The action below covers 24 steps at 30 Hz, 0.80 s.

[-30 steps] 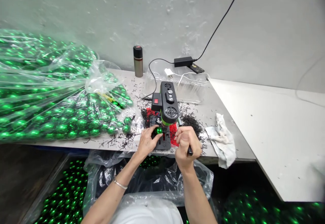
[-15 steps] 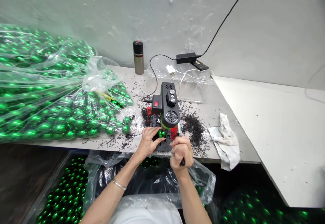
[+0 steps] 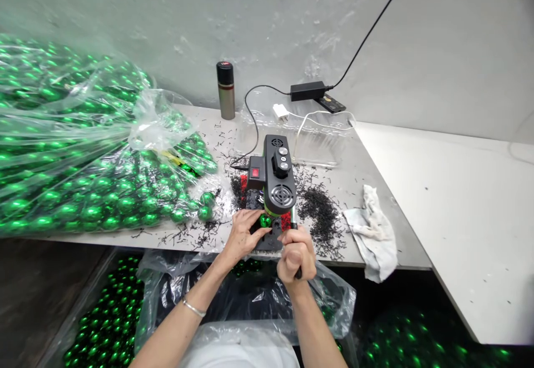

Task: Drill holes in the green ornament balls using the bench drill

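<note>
A black bench device [image 3: 280, 173] with a red switch and round vents stands on the grey table. Under its head sits a shiny green ball [image 3: 265, 221] on a black base plate. My left hand [image 3: 242, 235] holds this ball between thumb and fingers from the left. Wrapped round a black lever handle [image 3: 298, 273] at the device's right is my right hand [image 3: 297, 254]. Red patches show on both sides of the base. Small black strips [image 3: 319, 215] lie piled to the right of the device and scattered around it.
A big clear bag of green balls [image 3: 83, 162] fills the left side. Behind stand a flask [image 3: 226, 91] and a power adapter [image 3: 308, 91]. A white cloth [image 3: 372, 234] hangs over the front edge. An open plastic bag [image 3: 334, 295] lies below.
The camera view has shifted slightly. Both hands keep nearly the same places, on the ball and on the lever handle.
</note>
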Available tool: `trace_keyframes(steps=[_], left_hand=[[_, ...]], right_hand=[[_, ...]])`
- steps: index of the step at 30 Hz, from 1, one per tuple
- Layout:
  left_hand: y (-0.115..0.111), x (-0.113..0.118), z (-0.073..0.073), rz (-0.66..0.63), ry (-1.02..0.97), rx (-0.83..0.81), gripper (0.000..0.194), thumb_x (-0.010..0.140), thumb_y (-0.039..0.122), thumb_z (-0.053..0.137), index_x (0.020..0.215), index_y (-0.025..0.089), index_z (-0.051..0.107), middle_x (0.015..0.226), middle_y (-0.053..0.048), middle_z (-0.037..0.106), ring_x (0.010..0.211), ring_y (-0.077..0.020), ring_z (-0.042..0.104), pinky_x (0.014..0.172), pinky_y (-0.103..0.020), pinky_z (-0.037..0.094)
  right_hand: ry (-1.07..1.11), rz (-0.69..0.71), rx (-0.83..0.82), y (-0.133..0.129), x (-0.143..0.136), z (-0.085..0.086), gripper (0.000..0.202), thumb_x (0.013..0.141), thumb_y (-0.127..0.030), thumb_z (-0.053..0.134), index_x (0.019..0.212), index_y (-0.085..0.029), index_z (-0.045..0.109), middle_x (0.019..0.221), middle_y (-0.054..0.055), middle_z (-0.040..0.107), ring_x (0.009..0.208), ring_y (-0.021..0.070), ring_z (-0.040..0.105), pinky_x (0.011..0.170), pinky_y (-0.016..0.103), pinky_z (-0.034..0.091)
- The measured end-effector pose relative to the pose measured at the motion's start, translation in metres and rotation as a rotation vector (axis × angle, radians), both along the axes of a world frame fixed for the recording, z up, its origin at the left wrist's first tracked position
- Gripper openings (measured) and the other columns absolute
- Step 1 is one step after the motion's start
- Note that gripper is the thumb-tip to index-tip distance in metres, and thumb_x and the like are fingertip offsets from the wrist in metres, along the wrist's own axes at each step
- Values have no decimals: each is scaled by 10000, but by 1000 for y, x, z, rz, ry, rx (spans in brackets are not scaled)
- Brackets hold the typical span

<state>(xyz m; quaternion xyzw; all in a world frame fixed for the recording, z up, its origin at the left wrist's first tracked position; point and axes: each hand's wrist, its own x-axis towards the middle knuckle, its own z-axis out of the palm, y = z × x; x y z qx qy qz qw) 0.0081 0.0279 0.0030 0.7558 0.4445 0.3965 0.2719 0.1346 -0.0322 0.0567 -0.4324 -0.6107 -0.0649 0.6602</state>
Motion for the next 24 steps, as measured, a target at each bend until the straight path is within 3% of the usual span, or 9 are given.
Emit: trace_keyframes(steps=[6,11,16,20,22,24], left_hand=[[-5,-14,2,-5,-215,-240,341,836,332,713,1159,227,684,1155,-77,725,1101,-252,647,1021,-433,476],[-24,-37,14,-44,-424,-411,364,845,324,700,1173,180,634,1177,-97,708,1105,-228,663,993,-368,514],[-44,-44,21,-26,-482,-376,338,843,279,712,1158,184,631,1173,-100,705,1047,-206,685,933,-335,550],[-54,-44,21,-44,-496,-237,258,866,234,689,1116,199,635,1194,-107,707,1070,-198,692,918,-319,562],[-58,-44,20,-63,-465,-157,209,878,224,677,1085,202,660,1200,-112,710,1116,-204,682,947,-322,553],[-62,-45,19,-71,-427,-104,185,880,225,678,1064,203,684,1182,-114,720,1139,-213,676,967,-327,545]], right_hand=[[69,18,-35,0,-1,41,283,945,-140,412,677,-212,466,674,-3,518,626,133,530,579,297,424],[80,-7,-32,1,-2,53,307,945,-134,432,651,-208,476,616,-19,502,613,129,540,578,285,412],[112,-10,-67,0,-3,52,325,951,-144,437,636,-206,491,643,-8,540,598,126,546,551,280,408],[114,18,-84,0,0,54,318,962,-172,446,651,-207,499,654,-11,535,619,127,557,555,274,428],[114,29,-94,1,1,54,258,966,-220,476,718,-204,545,732,6,577,668,134,586,573,273,461],[145,45,-98,-1,2,50,106,948,-284,544,906,-205,601,926,46,631,690,128,602,588,279,502]])
